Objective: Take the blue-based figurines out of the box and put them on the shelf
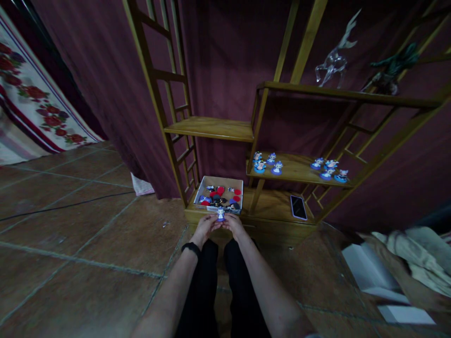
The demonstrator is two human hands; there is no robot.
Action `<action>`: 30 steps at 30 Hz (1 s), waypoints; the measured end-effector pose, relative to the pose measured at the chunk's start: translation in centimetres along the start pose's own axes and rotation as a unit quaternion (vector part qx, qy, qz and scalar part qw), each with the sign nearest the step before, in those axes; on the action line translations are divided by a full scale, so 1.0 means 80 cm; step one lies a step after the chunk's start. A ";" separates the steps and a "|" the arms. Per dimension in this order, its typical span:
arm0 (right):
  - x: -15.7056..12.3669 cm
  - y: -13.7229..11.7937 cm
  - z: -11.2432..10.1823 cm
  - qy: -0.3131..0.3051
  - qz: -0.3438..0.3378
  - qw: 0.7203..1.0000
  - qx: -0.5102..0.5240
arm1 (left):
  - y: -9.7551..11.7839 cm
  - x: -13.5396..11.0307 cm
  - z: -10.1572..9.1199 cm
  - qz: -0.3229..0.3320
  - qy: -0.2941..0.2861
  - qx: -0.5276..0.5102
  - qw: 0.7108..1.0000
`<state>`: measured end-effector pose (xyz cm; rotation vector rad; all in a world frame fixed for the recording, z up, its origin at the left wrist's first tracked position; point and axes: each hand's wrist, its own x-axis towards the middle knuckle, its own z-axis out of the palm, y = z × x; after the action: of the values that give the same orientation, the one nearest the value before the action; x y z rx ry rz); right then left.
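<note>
My left hand (205, 228) and my right hand (233, 224) meet in front of my knees, both pinching one small blue and white figurine (221, 214) upright between the fingertips. A black band sits on my left wrist. Just beyond the hands an open cardboard box (219, 182) on the bottom board of a wooden shelf unit (211, 127) holds several red, blue and black pieces. More small blue figurines stand in two groups on the low shelf, one group at left (267, 163) and one at right (328, 169).
A black phone (298, 207) lies on the bottom board right of the box. A glass deer (334, 58) and a dark figure (392, 68) stand on the top shelf. Cloth and white boxes (373, 274) lie on the tiled floor at right. A cable (63, 203) crosses the floor at left.
</note>
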<state>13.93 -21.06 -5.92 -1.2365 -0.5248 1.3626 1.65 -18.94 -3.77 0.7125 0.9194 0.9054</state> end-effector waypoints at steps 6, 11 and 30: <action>0.000 -0.001 -0.001 -0.005 0.001 1.000 0.006 | -0.002 0.004 -0.003 0.000 -0.002 0.010 1.000; -0.002 -0.001 -0.003 -0.033 -0.007 0.999 0.004 | -0.003 0.007 -0.006 0.002 -0.004 0.010 1.000; 0.002 0.004 -0.005 -0.038 -0.007 0.999 -0.006 | -0.003 0.005 -0.005 -0.001 -0.004 0.024 1.000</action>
<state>14.17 -21.14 -6.37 -1.1924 -0.5957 1.4006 1.53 -18.66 -4.27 0.7563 0.9370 0.8811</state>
